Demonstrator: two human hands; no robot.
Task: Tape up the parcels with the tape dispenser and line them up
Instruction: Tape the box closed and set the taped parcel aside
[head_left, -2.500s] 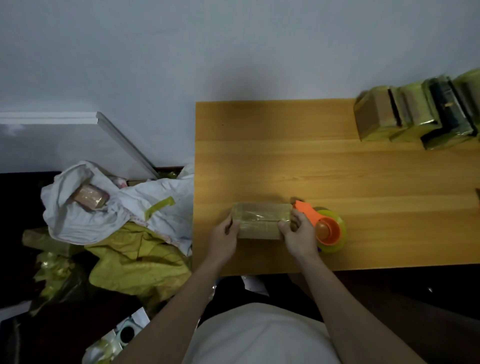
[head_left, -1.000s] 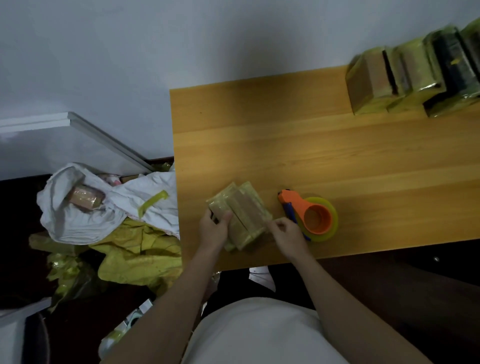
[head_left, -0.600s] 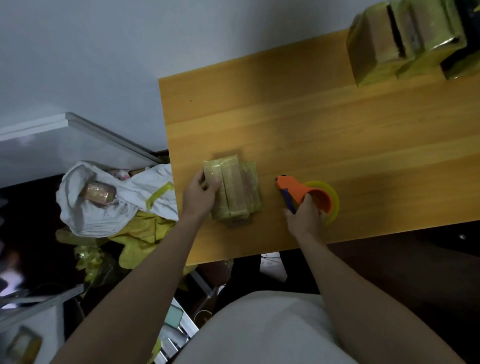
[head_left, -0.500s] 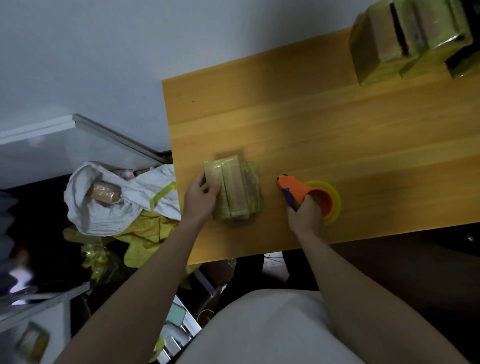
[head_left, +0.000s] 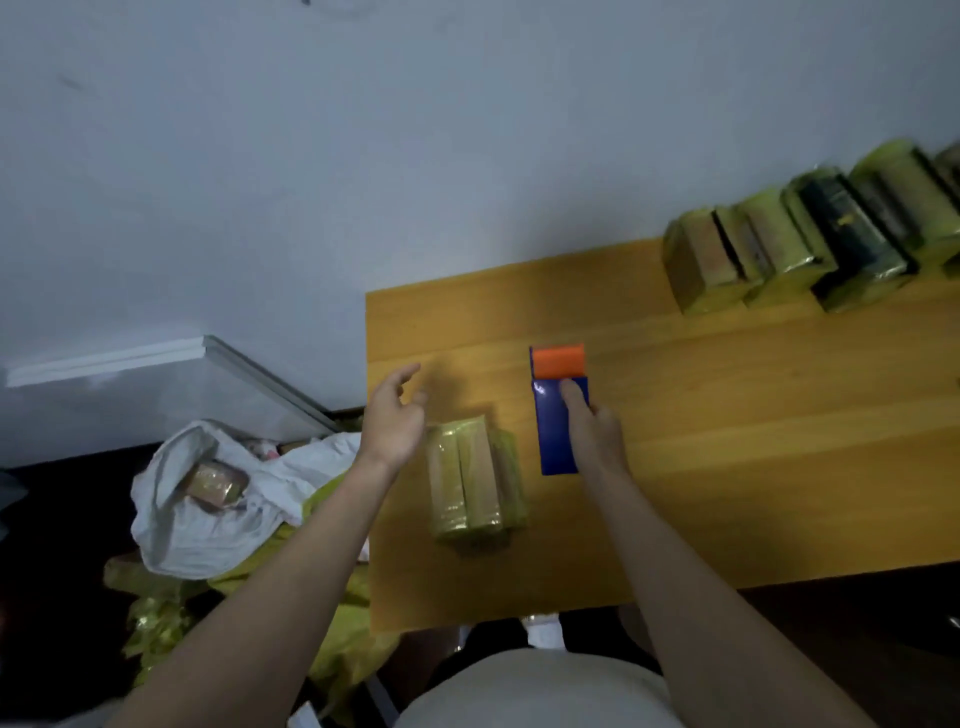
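- Since half a second ago, the left hand (head_left: 390, 422) has let go of the parcel (head_left: 474, 482) and is now hovering just left of it, fingers spread and holding nothing.
- The right hand (head_left: 593, 427) has lifted the tape dispenser (head_left: 558, 410) up on edge; it is gripping it, forefinger lying along the blue side, orange end pointing to the table's far edge.
- The parcel is lying flat near the table's (head_left: 753, 467) near-left corner, just left of the dispenser.
- A row of taped parcels (head_left: 810, 244) is standing along the far edge toward the right corner.
- A white bag (head_left: 223, 499) holding another packet is sitting beyond the table's left edge.
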